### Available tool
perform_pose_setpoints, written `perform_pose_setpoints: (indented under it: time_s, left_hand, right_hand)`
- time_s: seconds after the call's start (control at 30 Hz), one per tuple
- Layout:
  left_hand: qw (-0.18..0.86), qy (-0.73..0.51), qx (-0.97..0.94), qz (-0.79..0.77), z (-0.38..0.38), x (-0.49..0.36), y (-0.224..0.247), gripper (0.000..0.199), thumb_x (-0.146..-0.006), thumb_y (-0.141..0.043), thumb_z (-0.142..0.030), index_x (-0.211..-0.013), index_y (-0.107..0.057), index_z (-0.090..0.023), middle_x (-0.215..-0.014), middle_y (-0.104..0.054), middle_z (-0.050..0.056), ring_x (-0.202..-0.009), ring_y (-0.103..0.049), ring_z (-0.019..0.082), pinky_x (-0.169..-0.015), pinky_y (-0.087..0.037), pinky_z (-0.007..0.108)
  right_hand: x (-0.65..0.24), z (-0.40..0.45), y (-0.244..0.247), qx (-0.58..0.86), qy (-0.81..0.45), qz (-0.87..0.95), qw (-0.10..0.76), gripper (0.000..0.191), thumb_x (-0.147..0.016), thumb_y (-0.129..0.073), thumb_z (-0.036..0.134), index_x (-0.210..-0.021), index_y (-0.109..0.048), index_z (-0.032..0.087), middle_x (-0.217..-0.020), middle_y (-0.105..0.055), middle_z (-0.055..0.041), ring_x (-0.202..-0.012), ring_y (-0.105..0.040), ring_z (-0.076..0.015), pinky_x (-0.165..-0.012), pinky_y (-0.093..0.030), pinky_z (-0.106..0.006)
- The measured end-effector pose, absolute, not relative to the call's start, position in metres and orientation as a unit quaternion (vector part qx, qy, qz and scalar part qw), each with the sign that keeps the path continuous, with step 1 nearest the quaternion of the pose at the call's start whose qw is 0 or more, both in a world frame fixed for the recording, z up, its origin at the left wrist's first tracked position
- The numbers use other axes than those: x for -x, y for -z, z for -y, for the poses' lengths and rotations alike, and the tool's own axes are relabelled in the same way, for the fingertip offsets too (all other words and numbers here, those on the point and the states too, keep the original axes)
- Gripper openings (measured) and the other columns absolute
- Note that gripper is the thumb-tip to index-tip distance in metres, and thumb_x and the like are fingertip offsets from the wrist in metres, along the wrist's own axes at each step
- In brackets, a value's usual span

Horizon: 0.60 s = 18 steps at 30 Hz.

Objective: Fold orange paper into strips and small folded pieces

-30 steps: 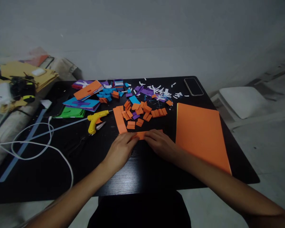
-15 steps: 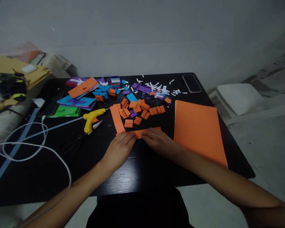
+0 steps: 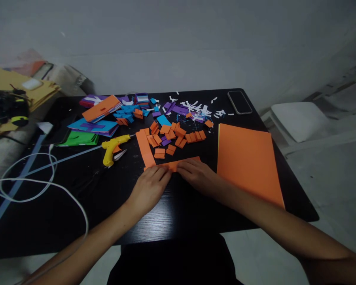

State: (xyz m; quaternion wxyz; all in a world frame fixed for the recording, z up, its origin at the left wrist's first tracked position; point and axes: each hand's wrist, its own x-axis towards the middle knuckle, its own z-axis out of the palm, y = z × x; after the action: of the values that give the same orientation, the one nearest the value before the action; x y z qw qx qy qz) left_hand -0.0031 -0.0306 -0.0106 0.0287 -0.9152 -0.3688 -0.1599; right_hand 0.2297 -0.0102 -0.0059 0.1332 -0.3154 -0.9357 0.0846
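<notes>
An orange paper strip (image 3: 174,165) lies crosswise on the black table, under the fingers of both hands. My left hand (image 3: 150,185) presses on its left part, fingers together. On its right part rest the closed fingers of my right hand (image 3: 195,174). A second orange strip (image 3: 145,149) runs away from me, its near end by my left fingertips. Several small folded orange pieces (image 3: 170,149) lie just beyond the hands, with a purple piece (image 3: 165,141) among them. The fingers hide parts of the crosswise strip.
Right of the hands lies a stack of orange sheets (image 3: 249,162), with a phone (image 3: 239,102) behind it. A yellow glue gun (image 3: 112,149), a white cable (image 3: 62,187) and green papers (image 3: 81,138) are on the left. White scraps (image 3: 195,109) lie at the back.
The view has shifted slightly, so the objects on the left appear a little further left. Both hands stay on the strip in nearly the same pose.
</notes>
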Motion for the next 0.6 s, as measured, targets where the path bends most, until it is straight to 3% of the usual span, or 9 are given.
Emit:
perform_pose_setpoints:
  time_s: [0.6]
  left_hand:
    - [0.004,0.178,0.918,0.354,0.032,0.003,0.013,0.036,-0.103,-0.042,-0.009,-0.124,-0.071,-0.011,-0.123,-0.074,0.018,-0.109,-0.068,0.029,-0.093,-0.056,0.043]
  right_hand:
    - [-0.251,0.012,0.002,0.326,-0.061,0.935,0.126,0.029,-0.105,-0.043,0.009,-0.113,-0.071,0.011,-0.115,-0.072,-0.0172,-0.107,-0.068,-0.0287,-0.091,-0.06,-0.045]
